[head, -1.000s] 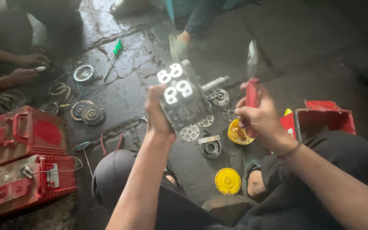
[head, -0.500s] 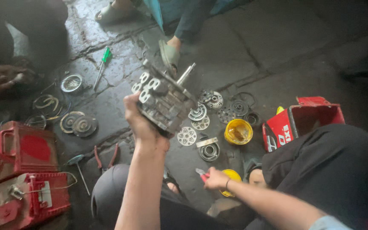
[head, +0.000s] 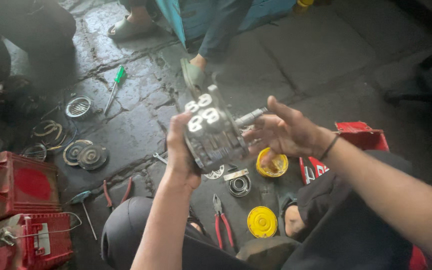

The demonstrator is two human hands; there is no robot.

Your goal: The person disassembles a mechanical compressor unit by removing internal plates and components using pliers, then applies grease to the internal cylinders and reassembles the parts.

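A grey metal compressor body [head: 215, 134] with round bores on its face and a shaft sticking out to the right is held up over the floor. My left hand [head: 180, 152] grips its left side from below. My right hand [head: 282, 132] is beside the shaft end, fingers spread and touching the body's right side. Red-handled pliers [head: 222, 222] lie on the floor below, next to a yellow lid [head: 262, 221]. A yellow tub [head: 271, 165] sits under my right hand.
Red tool cases [head: 18, 212] stand at the left. Metal discs [head: 85, 155], rings and a green-handled screwdriver [head: 114, 86] lie on the cracked stone floor. Another person's sandalled foot [head: 192, 73] is just beyond the compressor. A red box [head: 362, 137] is at the right.
My right hand put down the red-handled tool it held a second ago, dipped towards the floor, and has come up to the compressor's shaft side. The left hand keeps holding the body.
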